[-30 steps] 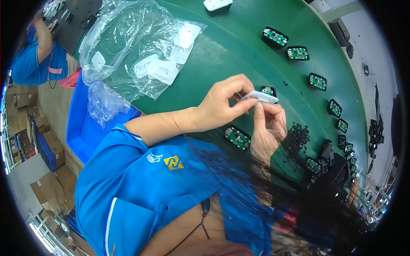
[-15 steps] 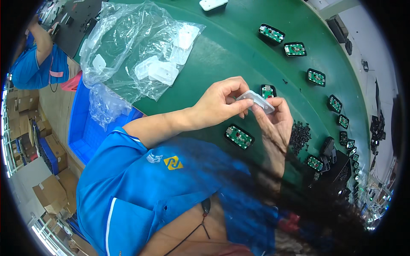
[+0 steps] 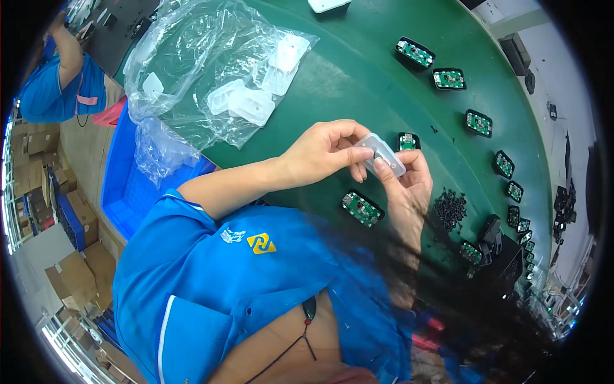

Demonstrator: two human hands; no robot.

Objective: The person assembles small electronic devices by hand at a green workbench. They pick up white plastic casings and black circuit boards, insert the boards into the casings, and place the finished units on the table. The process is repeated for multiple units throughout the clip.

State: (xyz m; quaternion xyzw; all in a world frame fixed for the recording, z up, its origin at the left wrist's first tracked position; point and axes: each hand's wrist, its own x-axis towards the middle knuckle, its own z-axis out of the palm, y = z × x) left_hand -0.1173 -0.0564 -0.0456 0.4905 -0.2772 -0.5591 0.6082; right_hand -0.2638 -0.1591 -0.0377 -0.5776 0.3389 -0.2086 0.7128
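Both hands hold one white translucent plastic cover (image 3: 387, 160), a shallow rounded rectangle tilted so that its hollow inner side shows. My left hand (image 3: 339, 150) grips its left end, thumb pressed inside. Opposite it, my right hand (image 3: 408, 182) pinches the right end between thumb and fingers. A small dark spot shows by the left thumb, too small to name. Just behind the cover sits a black case with a green circuit board (image 3: 408, 141), partly hidden by the hands. Nearer to me lies another open black case with a circuit board (image 3: 362, 208).
A clear plastic bag (image 3: 192, 64) holding several white covers (image 3: 251, 105) spreads at the left, over a blue bin (image 3: 121, 192). Small black parts (image 3: 450, 210) lie heaped at the right. Several board cases (image 3: 478, 123) line the green table's (image 3: 332, 77) far side. A co-worker (image 3: 64, 89) stands far left.
The white cover has turned to show more of its inner side, and both hands have shifted slightly with it. The view has moved a little; the cases stay where they lay.
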